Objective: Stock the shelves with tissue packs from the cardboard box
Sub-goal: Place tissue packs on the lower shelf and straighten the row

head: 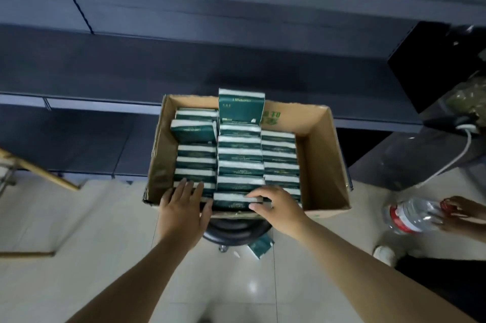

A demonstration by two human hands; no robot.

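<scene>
An open cardboard box point(324, 154) sits on a round black stool point(236, 230) in front of dark shelves point(184, 65). It holds several green-and-white tissue packs point(240, 155) in rows; one pack point(240, 107) stands upright at the far end. My left hand point(184, 204) lies with straight fingers on the near left row, thumb beside the nearest middle pack point(231, 200). My right hand point(276, 207) curls its fingers over that pack's right end. One tissue pack point(261, 246) lies on the floor under the stool.
Another person's hand point(462, 213) holds a clear water bottle with a red label point(409, 215) at the right. A wooden frame point(39, 173) stands at the left. A black unit with a white cable point(447, 162) is at the right. Pale tiled floor below.
</scene>
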